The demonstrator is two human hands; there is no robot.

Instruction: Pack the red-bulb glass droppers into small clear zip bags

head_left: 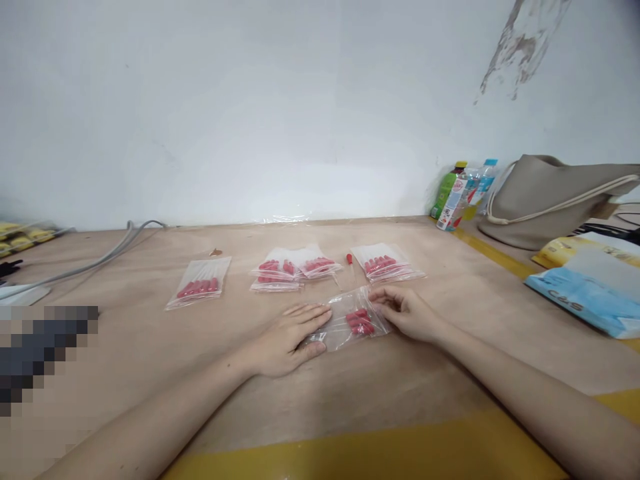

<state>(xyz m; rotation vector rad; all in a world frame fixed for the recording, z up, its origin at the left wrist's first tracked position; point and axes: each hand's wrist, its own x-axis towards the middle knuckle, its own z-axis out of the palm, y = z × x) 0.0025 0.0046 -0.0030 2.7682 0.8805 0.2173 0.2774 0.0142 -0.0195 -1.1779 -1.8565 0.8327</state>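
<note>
A clear zip bag [340, 339] holding several droppers with red bulbs [360, 321] lies on the table between my hands. My left hand [290, 337] rests flat on the bag's left end, fingers stretched out. At the bag's right edge my right hand [407, 312] is closed, thumb and fingertips pinching the plastic. Just beyond the bag lies a single dropper [349, 259] with a red bulb and a clear tube. Further filled bags lie behind: one bag [200, 281] at the left, a stack of bags [277, 268] in the middle, another stack [385, 262] at the right.
Drink bottles [447, 190] stand by the wall at the back right, near a grey bag [550, 193]. Blue and yellow packets [585, 300] lie at the right. A grey cable [107, 253] runs along the left. Yellow tape [400, 447] crosses the table's near side.
</note>
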